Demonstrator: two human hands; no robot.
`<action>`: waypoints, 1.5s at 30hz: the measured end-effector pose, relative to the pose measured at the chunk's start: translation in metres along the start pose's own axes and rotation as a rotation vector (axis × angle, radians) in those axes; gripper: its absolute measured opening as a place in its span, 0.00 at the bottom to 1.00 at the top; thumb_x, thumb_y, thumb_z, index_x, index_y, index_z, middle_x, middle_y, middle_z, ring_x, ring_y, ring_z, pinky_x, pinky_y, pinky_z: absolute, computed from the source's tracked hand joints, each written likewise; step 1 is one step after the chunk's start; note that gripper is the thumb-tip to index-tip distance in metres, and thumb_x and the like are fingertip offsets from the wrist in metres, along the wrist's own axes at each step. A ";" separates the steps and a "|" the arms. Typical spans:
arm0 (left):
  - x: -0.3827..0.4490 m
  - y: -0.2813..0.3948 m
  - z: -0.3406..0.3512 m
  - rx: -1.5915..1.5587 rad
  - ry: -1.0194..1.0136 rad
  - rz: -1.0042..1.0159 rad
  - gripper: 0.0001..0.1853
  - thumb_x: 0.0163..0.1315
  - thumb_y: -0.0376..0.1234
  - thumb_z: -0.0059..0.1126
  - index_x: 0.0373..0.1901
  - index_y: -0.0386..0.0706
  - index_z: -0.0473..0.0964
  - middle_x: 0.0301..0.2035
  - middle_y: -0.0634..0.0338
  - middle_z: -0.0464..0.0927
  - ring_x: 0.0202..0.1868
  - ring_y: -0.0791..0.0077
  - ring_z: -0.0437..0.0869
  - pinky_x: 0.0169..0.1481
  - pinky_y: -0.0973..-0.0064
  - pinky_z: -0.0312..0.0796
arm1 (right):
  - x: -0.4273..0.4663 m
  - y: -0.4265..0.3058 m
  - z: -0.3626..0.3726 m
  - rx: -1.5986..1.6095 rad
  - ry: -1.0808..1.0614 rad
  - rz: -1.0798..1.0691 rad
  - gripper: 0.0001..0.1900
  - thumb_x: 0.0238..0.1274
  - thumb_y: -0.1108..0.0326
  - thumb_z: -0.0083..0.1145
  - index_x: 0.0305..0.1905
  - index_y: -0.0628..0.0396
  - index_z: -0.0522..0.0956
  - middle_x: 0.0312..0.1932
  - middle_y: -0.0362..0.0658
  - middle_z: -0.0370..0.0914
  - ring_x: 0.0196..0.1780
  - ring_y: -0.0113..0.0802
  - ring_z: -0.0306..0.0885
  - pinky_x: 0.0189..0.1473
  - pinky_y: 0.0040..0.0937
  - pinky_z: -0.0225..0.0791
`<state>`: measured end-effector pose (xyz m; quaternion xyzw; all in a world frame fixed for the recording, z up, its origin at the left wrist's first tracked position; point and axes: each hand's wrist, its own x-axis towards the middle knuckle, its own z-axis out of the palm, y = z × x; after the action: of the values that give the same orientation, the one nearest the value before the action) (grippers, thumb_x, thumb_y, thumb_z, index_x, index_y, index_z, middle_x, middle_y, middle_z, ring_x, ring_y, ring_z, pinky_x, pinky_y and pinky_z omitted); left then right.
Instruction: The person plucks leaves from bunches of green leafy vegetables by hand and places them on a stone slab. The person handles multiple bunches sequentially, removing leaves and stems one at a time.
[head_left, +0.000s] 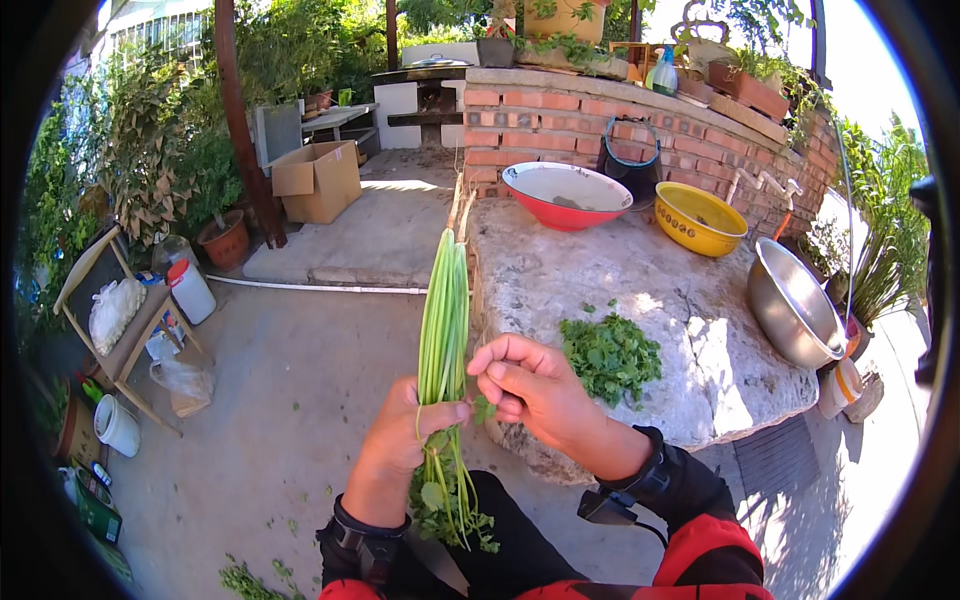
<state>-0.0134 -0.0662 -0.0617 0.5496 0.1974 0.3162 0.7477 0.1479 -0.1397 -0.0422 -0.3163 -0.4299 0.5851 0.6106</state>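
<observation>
My left hand (409, 427) grips a bundle of cilantro (442, 322) around its stems. The pale roots point up and away from me, while the leafy ends hang down over my dark-trousered lap. Close to the right of the stems is my right hand (536, 382), its fingers curled. A small leaf shows just below those fingers, beside my left thumb; whether the fingers pinch it is unclear. Beyond my right hand, a pile of loose cilantro leaves (611, 356) lies on the rough stone slab (540, 277).
On the slab stand a red-and-white enamel basin (566, 221), a yellow basin (701, 244) and a tilted steel basin (784, 315). Behind it rises a brick wall (555, 112) with a tap (787, 191). At left are a wooden chair (131, 337) and a cardboard box (330, 180). Green scraps (244, 577) litter the floor.
</observation>
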 end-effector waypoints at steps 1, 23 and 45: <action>0.002 -0.005 -0.001 0.011 0.028 0.014 0.10 0.47 0.30 0.60 0.31 0.35 0.75 0.24 0.61 0.75 0.24 0.80 0.73 0.28 0.83 0.64 | -0.006 0.000 0.004 -0.142 -0.040 -0.132 0.08 0.66 0.71 0.42 0.43 0.59 0.72 0.25 0.35 0.67 0.23 0.17 0.59 0.24 0.16 0.54; 0.011 -0.016 0.002 -0.183 0.031 -0.023 0.22 0.45 0.35 0.70 0.39 0.36 0.71 0.25 0.60 0.75 0.16 0.79 0.73 0.14 0.85 0.62 | -0.013 0.023 0.001 -0.711 0.095 -0.442 0.07 0.59 0.72 0.54 0.40 0.59 0.71 0.31 0.42 0.74 0.35 0.28 0.73 0.36 0.26 0.66; 0.022 -0.021 -0.001 -0.164 0.027 -0.030 0.23 0.53 0.48 0.63 0.36 0.38 0.71 0.26 0.60 0.74 0.16 0.82 0.72 0.13 0.85 0.61 | -0.026 -0.008 -0.062 -0.581 0.404 -0.311 0.04 0.59 0.70 0.56 0.35 0.58 0.73 0.26 0.31 0.70 0.28 0.15 0.62 0.30 0.16 0.58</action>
<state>0.0070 -0.0546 -0.0808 0.4793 0.1893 0.3273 0.7920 0.2086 -0.1591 -0.0657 -0.5160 -0.4916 0.2651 0.6495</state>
